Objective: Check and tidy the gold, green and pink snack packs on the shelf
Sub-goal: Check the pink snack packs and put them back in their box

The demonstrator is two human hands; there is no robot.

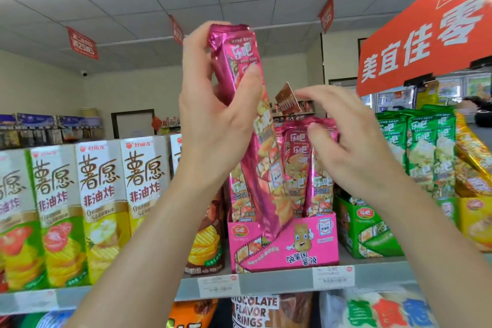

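My left hand (213, 120) grips a long pink snack pack (262, 168) near its top and holds it tilted, its lower end down in the pink display box (287, 245). My right hand (351, 146) reaches over the other pink packs (298, 157) standing in that box, its fingertips touching or pinching their top edges. Green packs (423, 146) stand in a green box (367, 231) to the right. Gold packs (474, 165) lean at the far right edge.
Tall white and yellow chip boxes (98, 208) fill the shelf to the left. A brown chip pack (205, 242) stands beside the pink box. Price tags (332, 277) run along the shelf edge. An orange store sign (426, 34) hangs at upper right.
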